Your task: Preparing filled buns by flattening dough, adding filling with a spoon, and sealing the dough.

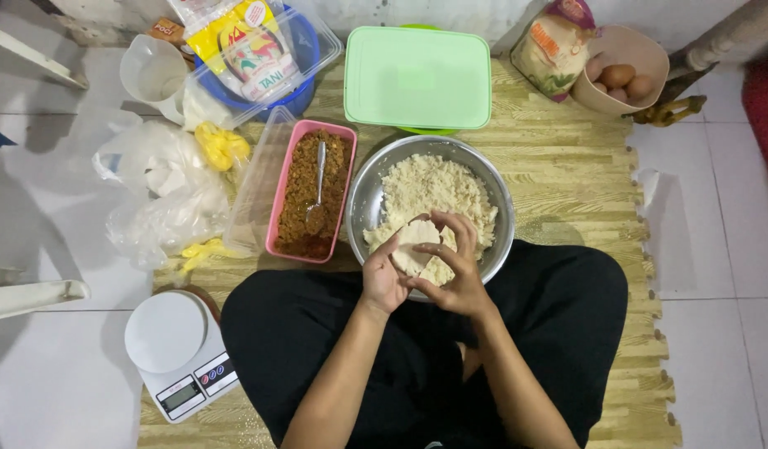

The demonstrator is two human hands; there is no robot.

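My left hand [384, 278] cups a flattened disc of pale dough [415, 246] in its palm. My right hand [460, 270] presses on the dough's right edge with thumb and fingers. Both hands hover over the near rim of a steel bowl [363, 199] holding crumbly white dough. Left of the bowl stands a pink rectangular tub [274, 229] of brown filling with a spoon [317, 187] stuck in it.
A green-lidded box [417, 76] sits behind the bowl. A bowl of eggs [623, 71] and a bag [550, 50] are at the back right. Plastic bags [164, 191], a jug [151, 71], a clear tub with packets [259, 50] lie left. A kitchen scale [180, 353] is near left.
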